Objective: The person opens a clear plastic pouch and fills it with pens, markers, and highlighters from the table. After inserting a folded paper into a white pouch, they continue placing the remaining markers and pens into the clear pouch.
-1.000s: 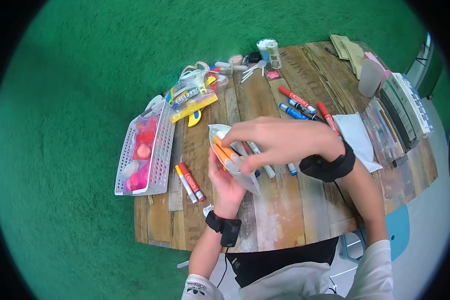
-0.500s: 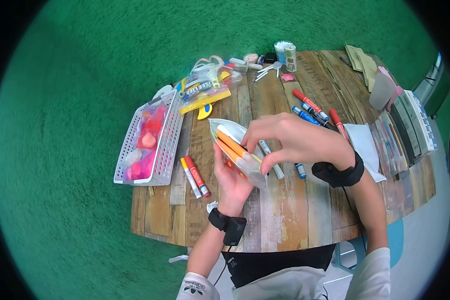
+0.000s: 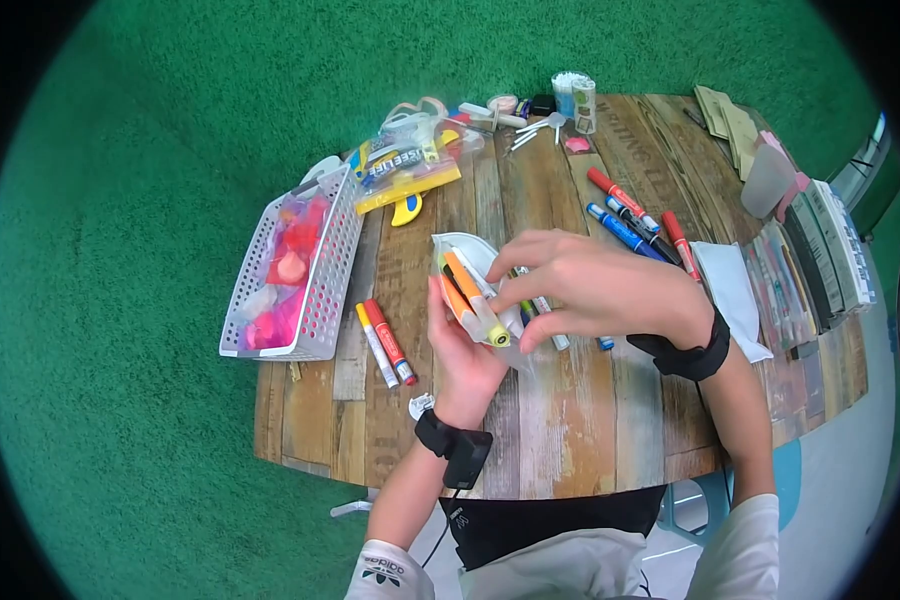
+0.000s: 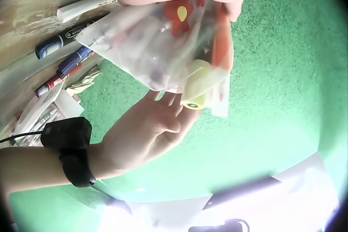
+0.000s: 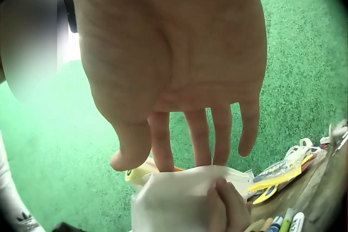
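Note:
A translucent pouch (image 4: 138,41) with red flower prints is gripped by my left hand (image 3: 467,372), its mouth tilted up and spread. Inside are orange markers (image 3: 467,282) and a pale yellow marker (image 4: 197,85), whose round end points toward me at the pouch's near end. My right hand (image 3: 615,290) reaches over from the right, fingertips inside the mouth and hidden behind the white wall in the right wrist view. Its thumb stands apart, outside the pouch. A red marker (image 3: 388,340) and a yellow-capped white marker (image 3: 375,345) lie left of my left hand.
Red, blue and black markers (image 3: 625,232) lie right of centre, beside a white pouch (image 3: 727,290). A white basket (image 3: 345,240) of pink items stands left. Behind are yellow-edged zip bags (image 3: 410,187) and a cotton swab tub (image 3: 573,100). Boxes (image 3: 830,245) line the right edge.
The pale yellow marker's round end now shows at the pouch's near end, and the orange markers have shifted. My right hand stays at the mouth. The head view has shifted slightly.

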A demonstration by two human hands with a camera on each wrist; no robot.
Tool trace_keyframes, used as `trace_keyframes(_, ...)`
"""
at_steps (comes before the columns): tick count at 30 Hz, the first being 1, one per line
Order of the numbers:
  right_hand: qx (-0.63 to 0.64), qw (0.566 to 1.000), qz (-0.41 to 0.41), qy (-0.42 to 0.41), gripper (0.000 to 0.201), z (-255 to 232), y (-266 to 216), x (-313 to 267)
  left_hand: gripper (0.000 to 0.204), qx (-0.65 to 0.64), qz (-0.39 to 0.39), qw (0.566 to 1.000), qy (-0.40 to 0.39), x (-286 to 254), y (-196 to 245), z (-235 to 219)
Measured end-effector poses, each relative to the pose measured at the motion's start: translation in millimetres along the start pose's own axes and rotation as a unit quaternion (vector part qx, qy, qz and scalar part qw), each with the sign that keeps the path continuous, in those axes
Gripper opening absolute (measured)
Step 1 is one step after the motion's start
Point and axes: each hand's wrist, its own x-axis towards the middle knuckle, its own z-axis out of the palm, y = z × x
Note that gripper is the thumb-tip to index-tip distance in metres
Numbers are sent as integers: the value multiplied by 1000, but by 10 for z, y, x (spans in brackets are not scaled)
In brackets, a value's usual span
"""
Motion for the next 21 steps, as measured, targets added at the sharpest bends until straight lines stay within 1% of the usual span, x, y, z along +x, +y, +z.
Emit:
trace_keyframes(2,-44,996,-50,52,32,14,9,-13,48,-18,9,1000,9,11,-8,-6)
trace_keyframes(3,-44,996,-50,52,32,23,1,-12,48,-19,9,1000,10,13,-6,-6)
trace_keyframes(5,-31,995,-37,89,32,47,-24,8,48,7,16,999,30,17,8,-2)
trace_keyframes(6,-31,995,-36,89,32,48,-36,27,48,7,16,999,31,18,15,-1)
trace_keyframes(8,-19,996,37,84,30,49,-63,70,49,13,20,999,35,16,36,-7)
trace_keyframes(9,-18,996,37,83,30,51,-59,78,49,13,21,999,35,17,46,-12)
trace_keyframes(11,-52,991,27,121,26,45,-37,78,48,-7,24,997,67,26,48,-17)
trace_keyframes(12,-51,991,26,119,26,47,-33,80,48,-8,26,997,68,20,48,-1)
trace_keyframes(14,-43,988,8,151,21,55,-32,85,46,-22,50,995,86,-4,48,44)
trace_keyframes(15,-43,988,7,150,21,59,-40,92,46,-23,52,995,87,-2,55,24)
trace_keyframes(17,-60,985,18,159,19,59,-71,93,44,-35,42,997,49,4,66,-30)
trace_keyframes(18,-60,985,17,160,19,43,-80,94,44,-34,43,997,49,3,68,-29)
trace_keyframes(20,-27,984,7,178,17,-7,-102,88,44,-35,38,998,23,0,64,-29)
trace_keyframes(21,-27,984,7,178,17,-41,-121,84,44,-35,39,998,24,4,65,-25)
